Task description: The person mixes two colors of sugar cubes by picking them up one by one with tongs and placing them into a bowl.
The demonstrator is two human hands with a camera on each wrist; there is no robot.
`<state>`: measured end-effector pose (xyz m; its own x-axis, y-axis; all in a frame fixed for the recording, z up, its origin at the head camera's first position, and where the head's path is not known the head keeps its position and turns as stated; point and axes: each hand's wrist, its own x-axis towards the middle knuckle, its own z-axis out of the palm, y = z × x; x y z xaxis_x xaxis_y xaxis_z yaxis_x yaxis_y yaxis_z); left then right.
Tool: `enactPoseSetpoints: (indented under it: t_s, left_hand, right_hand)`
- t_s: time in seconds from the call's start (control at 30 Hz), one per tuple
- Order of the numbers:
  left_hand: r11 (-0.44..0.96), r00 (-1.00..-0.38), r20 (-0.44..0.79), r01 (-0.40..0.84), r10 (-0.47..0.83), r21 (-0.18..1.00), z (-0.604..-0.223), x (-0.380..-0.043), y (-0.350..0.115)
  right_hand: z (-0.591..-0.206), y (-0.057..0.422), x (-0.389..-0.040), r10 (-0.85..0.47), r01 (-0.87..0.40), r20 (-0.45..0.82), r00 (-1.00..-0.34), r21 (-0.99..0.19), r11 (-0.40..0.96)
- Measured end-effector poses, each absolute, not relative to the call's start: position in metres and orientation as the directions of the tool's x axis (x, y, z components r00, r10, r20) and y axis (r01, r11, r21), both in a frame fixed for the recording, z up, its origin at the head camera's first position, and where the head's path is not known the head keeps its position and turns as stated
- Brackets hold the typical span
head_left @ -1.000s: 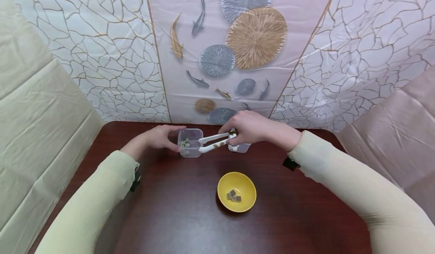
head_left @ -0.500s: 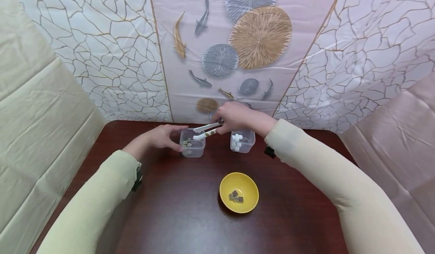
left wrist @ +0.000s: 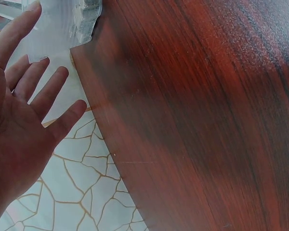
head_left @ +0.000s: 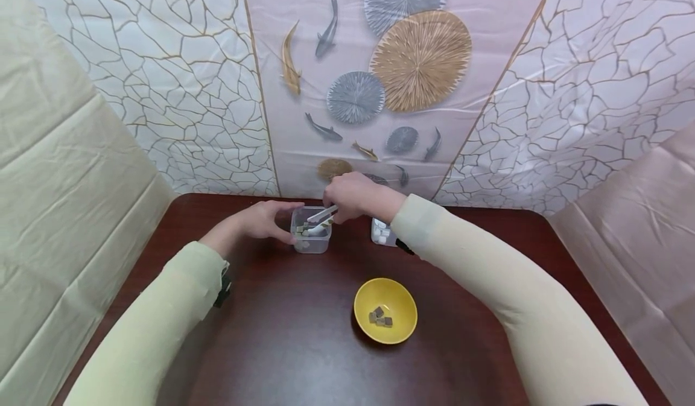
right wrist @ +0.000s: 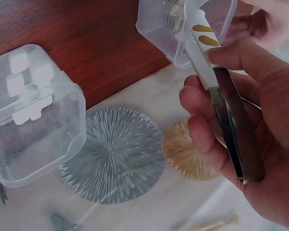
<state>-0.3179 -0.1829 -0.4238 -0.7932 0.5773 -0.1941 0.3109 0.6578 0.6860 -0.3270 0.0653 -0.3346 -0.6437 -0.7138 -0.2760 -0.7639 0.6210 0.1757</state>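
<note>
My left hand [head_left: 263, 220] holds a clear plastic container [head_left: 313, 246] at its left side, thumb near the front corner and index finger at the far rim. In the left wrist view, the other fingers are spread out beside it. Several small grey-brown cubes [head_left: 301, 229] lie inside. My right hand [head_left: 355, 196] grips small tongs [right wrist: 236, 125] with white, gold-marked arms and a metal bend against the palm. The tong tips reach down into the container among the cubes, their arms slightly apart. I cannot tell whether a cube sits between the tips.
A second clear container [right wrist: 70, 120] with white pieces [right wrist: 18, 84] stands to the right, partly behind the right wrist in the head view. Nearer is a yellow bowl [head_left: 404, 303] with several brown cubes [head_left: 380, 317]. Patterned cloth [head_left: 217, 92] hangs behind the dark wooden table [head_left: 271, 333].
My right hand has moved left with the tongs from over the white-piece container, and the tips have gone down into the left container. My left hand has stayed at that container.
</note>
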Motion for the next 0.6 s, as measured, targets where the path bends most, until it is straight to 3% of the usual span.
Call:
enactPoseSetpoints:
  t_s: [0.33,0.6]
  left_hand:
    - [0.659,-0.792,-0.195,0.314,0.579,0.684,-0.425,-0.32,-0.183]
    - [0.646,-0.784,-0.175,0.338,0.596,0.685,-0.425,-0.319,-0.185]
  right_hand:
    - [-0.344,0.047,-0.329,-0.652,-0.745,-0.367,-0.664,0.252,0.618]
    - [-0.348,0.035,-0.326,-0.65,-0.739,-0.352,-0.673,0.296,0.605]
